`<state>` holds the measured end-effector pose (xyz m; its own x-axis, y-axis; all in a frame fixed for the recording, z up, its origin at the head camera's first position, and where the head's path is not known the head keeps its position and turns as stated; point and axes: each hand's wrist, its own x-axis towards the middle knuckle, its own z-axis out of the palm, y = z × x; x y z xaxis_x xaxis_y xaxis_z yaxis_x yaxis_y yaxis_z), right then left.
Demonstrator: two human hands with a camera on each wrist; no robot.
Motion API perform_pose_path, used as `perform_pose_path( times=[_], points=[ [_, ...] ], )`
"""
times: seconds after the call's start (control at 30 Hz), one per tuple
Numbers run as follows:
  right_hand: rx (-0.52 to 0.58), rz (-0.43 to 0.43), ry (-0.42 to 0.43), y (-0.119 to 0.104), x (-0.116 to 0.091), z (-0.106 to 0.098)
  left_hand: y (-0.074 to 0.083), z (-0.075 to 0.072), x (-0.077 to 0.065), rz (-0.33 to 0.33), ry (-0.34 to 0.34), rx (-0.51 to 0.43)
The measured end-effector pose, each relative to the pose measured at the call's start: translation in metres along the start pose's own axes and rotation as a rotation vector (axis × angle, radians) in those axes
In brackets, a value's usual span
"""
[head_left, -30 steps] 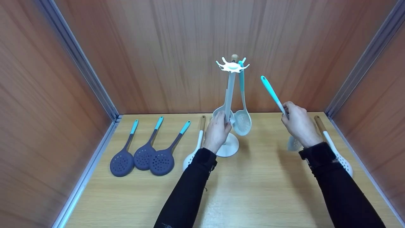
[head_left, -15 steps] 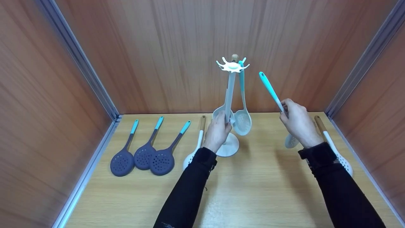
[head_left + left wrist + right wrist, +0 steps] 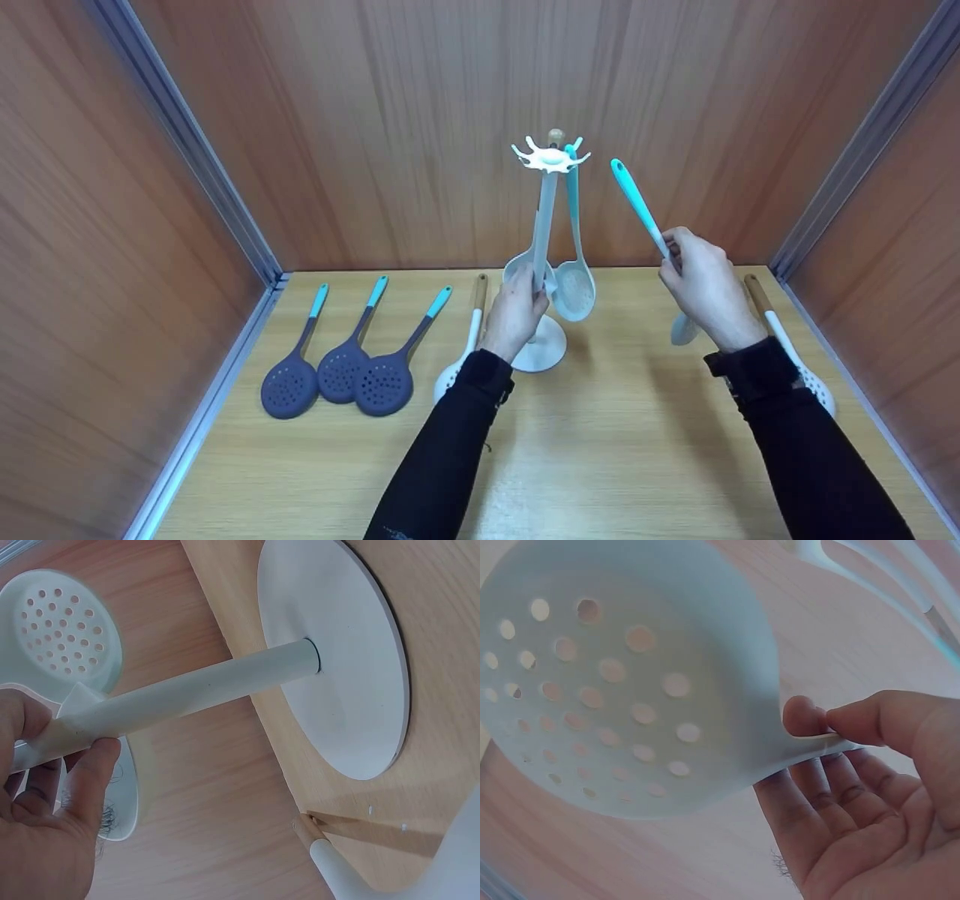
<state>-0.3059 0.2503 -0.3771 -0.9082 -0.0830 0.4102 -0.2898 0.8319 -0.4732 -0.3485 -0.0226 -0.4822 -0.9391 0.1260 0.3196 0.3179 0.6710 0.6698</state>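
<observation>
My left hand (image 3: 515, 311) grips the pole of a white utensil stand (image 3: 546, 217), which has a spiked hook ring on top and a round base. Two utensils hang from the ring. One, a perforated skimmer (image 3: 67, 630), shows in the left wrist view; the other hanging utensil (image 3: 575, 289) has a turquoise handle. To the right of the stand, my right hand (image 3: 705, 289) pinches a pale skimmer (image 3: 630, 675) by its neck, just above the holed head. Its turquoise handle points up and left, apart from the ring. In the head view that hand hides much of the skimmer's lower part.
Several dark skimmers (image 3: 289, 386) with turquoise handle ends lie at the left. A white slotted utensil (image 3: 474, 330) with a wooden handle lies partly behind the left sleeve, and a similar slotted utensil (image 3: 786, 337) lies at the right. Wood-grain walls (image 3: 420, 112) enclose the table.
My right hand has moved slightly up and left, and the skimmer has risen with it, its handle end closer to the hook ring. My left hand keeps its grip on the pole.
</observation>
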Motion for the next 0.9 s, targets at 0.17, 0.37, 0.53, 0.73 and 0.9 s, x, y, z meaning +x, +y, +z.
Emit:
perform_pose_path(
  times=[0.17, 0.37, 0.53, 0.73, 0.9],
  points=[
    [0.006, -0.004, 0.011, -0.006, -0.001, -0.003, 0.000, 0.000, 0.000, -0.016, -0.008, -0.012],
    [-0.006, -0.024, 0.031, -0.013, -0.002, -0.006, 0.000, 0.001, 0.000, -0.027, -0.013, -0.029],
    [-0.008, -0.038, 0.047, -0.017, -0.003, -0.007, -0.001, 0.001, -0.001, -0.023, -0.012, -0.035],
    [0.006, -0.052, 0.059, -0.023, -0.004, -0.010, -0.003, 0.002, -0.002, 0.051, 0.023, 0.016],
    [0.019, -0.057, 0.054, -0.029, -0.005, -0.012, -0.003, 0.002, -0.001, 0.056, 0.025, 0.021]
  ],
)
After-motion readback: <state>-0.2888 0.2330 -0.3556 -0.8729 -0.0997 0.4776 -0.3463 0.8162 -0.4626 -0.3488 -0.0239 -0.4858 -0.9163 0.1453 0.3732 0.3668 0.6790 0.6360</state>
